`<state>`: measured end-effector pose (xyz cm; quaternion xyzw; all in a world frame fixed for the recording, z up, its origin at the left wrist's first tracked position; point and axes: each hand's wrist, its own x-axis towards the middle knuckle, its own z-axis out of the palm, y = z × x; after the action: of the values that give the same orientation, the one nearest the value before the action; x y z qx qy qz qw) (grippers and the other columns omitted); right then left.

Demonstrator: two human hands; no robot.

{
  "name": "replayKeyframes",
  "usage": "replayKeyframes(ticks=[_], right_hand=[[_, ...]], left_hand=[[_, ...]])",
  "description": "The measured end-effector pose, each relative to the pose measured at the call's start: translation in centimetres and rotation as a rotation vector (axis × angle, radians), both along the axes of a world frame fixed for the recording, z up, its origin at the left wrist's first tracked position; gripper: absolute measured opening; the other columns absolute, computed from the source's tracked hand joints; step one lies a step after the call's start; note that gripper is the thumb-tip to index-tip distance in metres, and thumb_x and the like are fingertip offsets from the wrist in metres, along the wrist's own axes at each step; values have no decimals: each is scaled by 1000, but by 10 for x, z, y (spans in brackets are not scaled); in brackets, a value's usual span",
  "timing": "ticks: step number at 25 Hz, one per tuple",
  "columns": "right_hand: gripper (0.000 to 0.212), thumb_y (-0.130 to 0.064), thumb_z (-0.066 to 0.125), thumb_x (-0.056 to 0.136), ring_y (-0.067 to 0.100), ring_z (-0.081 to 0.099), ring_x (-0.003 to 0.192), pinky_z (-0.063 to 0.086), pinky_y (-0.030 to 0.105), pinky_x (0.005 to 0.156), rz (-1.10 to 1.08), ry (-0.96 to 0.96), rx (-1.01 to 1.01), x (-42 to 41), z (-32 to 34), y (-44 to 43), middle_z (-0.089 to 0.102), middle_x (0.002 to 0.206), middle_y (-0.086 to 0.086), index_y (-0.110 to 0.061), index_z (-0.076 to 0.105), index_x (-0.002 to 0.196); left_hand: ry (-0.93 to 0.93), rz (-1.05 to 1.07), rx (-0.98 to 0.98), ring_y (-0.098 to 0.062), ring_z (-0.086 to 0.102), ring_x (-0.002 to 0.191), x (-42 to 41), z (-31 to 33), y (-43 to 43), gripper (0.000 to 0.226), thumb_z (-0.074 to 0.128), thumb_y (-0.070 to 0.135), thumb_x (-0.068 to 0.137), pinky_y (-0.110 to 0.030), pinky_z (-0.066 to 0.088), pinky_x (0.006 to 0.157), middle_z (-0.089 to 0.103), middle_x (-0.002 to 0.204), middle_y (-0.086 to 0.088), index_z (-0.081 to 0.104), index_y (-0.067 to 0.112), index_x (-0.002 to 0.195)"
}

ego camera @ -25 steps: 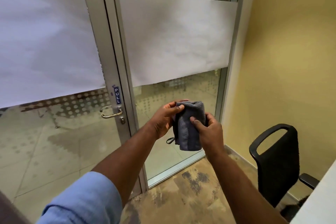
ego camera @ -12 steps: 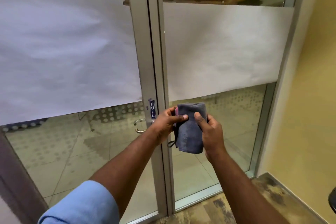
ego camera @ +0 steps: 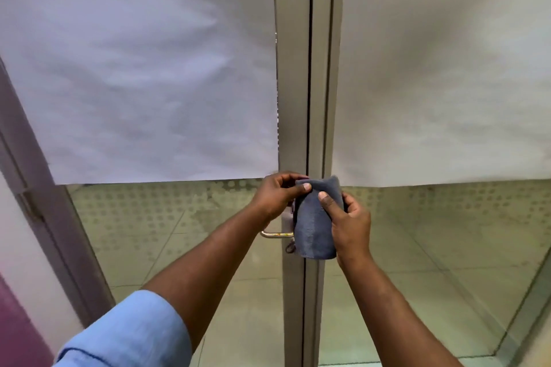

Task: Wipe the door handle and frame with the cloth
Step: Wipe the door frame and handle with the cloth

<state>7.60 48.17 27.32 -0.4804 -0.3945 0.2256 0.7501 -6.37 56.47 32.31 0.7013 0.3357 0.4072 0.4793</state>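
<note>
Both hands hold the folded grey microfibre cloth (ego camera: 316, 226) in front of the aluminium door frame (ego camera: 293, 68): the left hand (ego camera: 278, 194) pinches its top edge, the right hand (ego camera: 350, 225) clasps its side. The lever handle (ego camera: 275, 234) shows just beside the cloth's lower left edge. A firm, flat pad would probably wrap the lever best.

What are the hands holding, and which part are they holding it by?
A folded grey cloth. The left hand pinches its top edge; the right hand grips its right side, thumb in front.
</note>
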Motion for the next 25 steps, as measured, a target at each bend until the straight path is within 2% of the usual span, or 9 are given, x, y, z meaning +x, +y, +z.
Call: replayKeyframes(ticks=[3,7,9,11,14,16,18,22,25], right_hand=[[20,-32,80,84,27,74,88,64,47,74,16,11,-51,21,-7,39,76,93,4,-20,71,98],[24,-39,78,85,19,73,85,62,31,63,41,0,-112,39,-24,76,75,95,0,-22,69,100],[21,-38,75,87,19,72,84,62,35,64,21,6,-146,46,-35,90,74,94,1,-22,68,98],[14,-33,72,91,22,69,82,56,34,61,-2,12,-165,53,-44,102,72,90,2,-20,67,94],[4,-25,69,92,24,66,81,49,24,59,-60,-20,-184,62,-57,118,70,86,0,-23,66,90],[9,-23,72,90,15,67,84,48,14,61,-118,-50,-188,63,-61,127,70,90,-7,-28,65,93],[20,-25,75,88,5,65,88,48,10,64,-178,-102,-201,62,-64,137,67,95,-13,-27,63,104],[28,-25,77,84,2,63,83,48,5,61,-269,-200,-191,52,-66,158,64,93,-12,-27,59,105],[30,-23,78,82,0,60,80,45,2,64,-389,-282,-110,47,-64,176,63,93,-4,-21,59,106]], left_hand=[[36,175,90,-9,74,91,6,2,33,5,77,23,94,-29,57,79,80,94,6,79,23,98],[89,447,165,3,64,69,6,-9,73,17,81,35,90,-26,52,71,72,76,11,71,25,80],[172,541,259,-1,65,84,4,-17,90,23,79,45,90,-28,52,75,72,90,10,69,25,89],[338,572,435,-10,62,116,4,-21,107,30,68,51,96,-30,51,90,68,125,7,66,28,115],[637,494,800,-17,28,156,12,-18,137,55,48,47,106,-34,31,120,35,168,2,42,25,156],[821,413,1022,-16,0,162,17,-12,159,65,33,45,109,-38,11,131,9,176,-3,19,18,166],[931,343,1152,-18,-12,161,21,-9,179,67,28,40,109,-40,1,132,-5,175,-5,4,15,166],[975,290,1321,-22,-10,162,29,-15,214,68,31,40,109,-39,-11,130,-7,174,-9,1,14,165],[954,325,1397,-23,-9,162,33,-24,239,69,30,45,110,-41,-10,130,-3,174,-10,7,11,166]])
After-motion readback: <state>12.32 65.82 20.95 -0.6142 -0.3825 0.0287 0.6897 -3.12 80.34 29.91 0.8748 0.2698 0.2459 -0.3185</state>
